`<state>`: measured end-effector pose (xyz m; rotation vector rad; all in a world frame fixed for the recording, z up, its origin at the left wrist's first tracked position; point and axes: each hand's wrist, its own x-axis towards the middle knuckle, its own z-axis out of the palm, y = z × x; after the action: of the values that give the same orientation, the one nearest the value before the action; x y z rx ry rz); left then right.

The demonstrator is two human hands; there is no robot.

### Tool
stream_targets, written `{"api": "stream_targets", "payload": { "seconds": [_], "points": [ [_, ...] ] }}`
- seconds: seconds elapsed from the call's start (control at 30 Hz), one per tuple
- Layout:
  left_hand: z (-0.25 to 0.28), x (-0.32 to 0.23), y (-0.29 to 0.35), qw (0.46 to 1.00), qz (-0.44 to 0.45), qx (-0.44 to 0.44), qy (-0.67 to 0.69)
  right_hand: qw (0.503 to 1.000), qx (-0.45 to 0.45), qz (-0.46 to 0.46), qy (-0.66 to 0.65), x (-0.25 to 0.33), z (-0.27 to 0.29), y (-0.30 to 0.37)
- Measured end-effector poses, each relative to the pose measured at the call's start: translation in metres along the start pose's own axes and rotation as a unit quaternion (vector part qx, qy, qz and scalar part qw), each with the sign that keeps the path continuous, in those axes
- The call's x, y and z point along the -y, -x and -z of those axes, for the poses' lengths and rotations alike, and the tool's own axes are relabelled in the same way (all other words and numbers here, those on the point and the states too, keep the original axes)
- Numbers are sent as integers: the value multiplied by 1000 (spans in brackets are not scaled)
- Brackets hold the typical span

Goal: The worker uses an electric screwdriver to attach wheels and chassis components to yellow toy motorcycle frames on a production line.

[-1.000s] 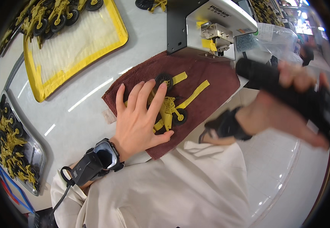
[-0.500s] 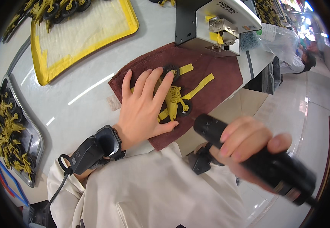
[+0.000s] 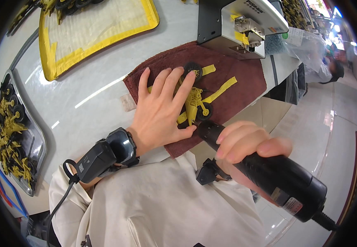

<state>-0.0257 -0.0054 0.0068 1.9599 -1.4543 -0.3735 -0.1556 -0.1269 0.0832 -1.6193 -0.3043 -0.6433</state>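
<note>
On a maroon cloth (image 3: 244, 82) lies a yellow model-vehicle frame (image 3: 192, 105) with black wheels, partly hidden under my left hand (image 3: 160, 105). That hand rests on it with the fingers stretched and spread, the thumb near its lower end. Strips of yellow tape (image 3: 221, 89) lie on the cloth beside the frame. My right hand (image 3: 250, 144) is closed around a black electric screwdriver (image 3: 285, 181), a cable running from its rear end. The driver's nose meets the frame's lower end by my left thumb; whether the bit touches a screw is too small to tell.
A metal tray (image 3: 39, 154) of several yellow-and-black wheeled parts stands at the left. A yellow-taped pad (image 3: 100, 43) holds more parts at the far left. A white and black machine (image 3: 227, 29) stands behind the cloth. The table edge and floor (image 3: 306, 136) are at the right.
My right hand has brought the screwdriver leftward and down to the frame, its nose now at the frame's lower end. My left hand stays on the frame. The view has shifted slightly.
</note>
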Motion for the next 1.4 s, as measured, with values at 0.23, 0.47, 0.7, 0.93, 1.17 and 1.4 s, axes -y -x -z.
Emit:
{"api": "stream_targets", "payload": {
  "seconds": [0.23, 0.47, 0.7, 0.93, 1.17, 1.4],
  "points": [
    [2, 3, -3, 1000, -6, -10, -11, 998, -48, -32, -3, -2, -10, -6],
    [26, -14, -8, 999, -24, -38, 13, 986, -120, 108, -33, 17, -14, -28],
    [61, -6, 13, 999, -23, -22, 33, 944, -159, 230, -173, 50, -5, -55],
    [165, 97, 132, 902, 247, -289, -205, 844, -77, 36, -529, 43, -57, -85],
    [175, 135, 169, 871, 269, -396, -109, 788, -104, -25, -607, 44, -78, -72],
    [237, 184, 204, 847, 257, -450, -116, 782, -108, -15, -614, 42, -82, -69]
  ]
}}
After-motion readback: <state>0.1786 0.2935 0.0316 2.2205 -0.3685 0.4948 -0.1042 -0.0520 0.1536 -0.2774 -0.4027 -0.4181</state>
